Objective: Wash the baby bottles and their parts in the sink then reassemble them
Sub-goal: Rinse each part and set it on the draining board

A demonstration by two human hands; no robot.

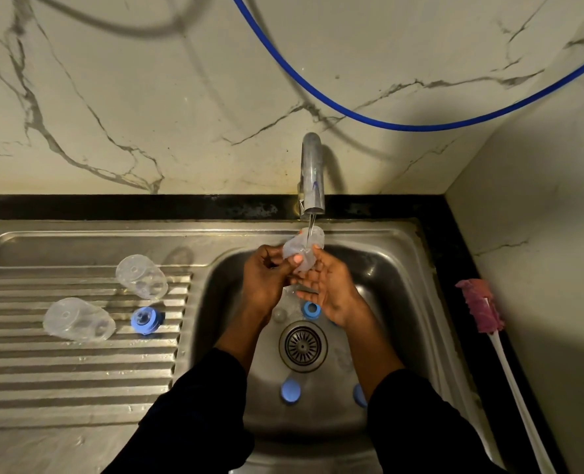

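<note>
Under tap stream, left hand grips clear bottle, right hand cups it, fingers relaxed; best rotate bottle so water sweeps whole interior.

The one camera, worn on the person's head, is looking forward and steeply down from close above the rectangular stainless steel sink basin, and it is facing the white marble-patterned wall behind the upright chrome tap. Its wide lens is taking in the ribbed steel draining board at the left and the pink-headed, white-handled bottle brush on the black counter at the right, and it is bending the straight edges near the borders. The left hand and the right hand, at the clear plastic baby bottle, are sitting near the middle of the frame, with the dark sleeves entering from the bottom edge.
</note>
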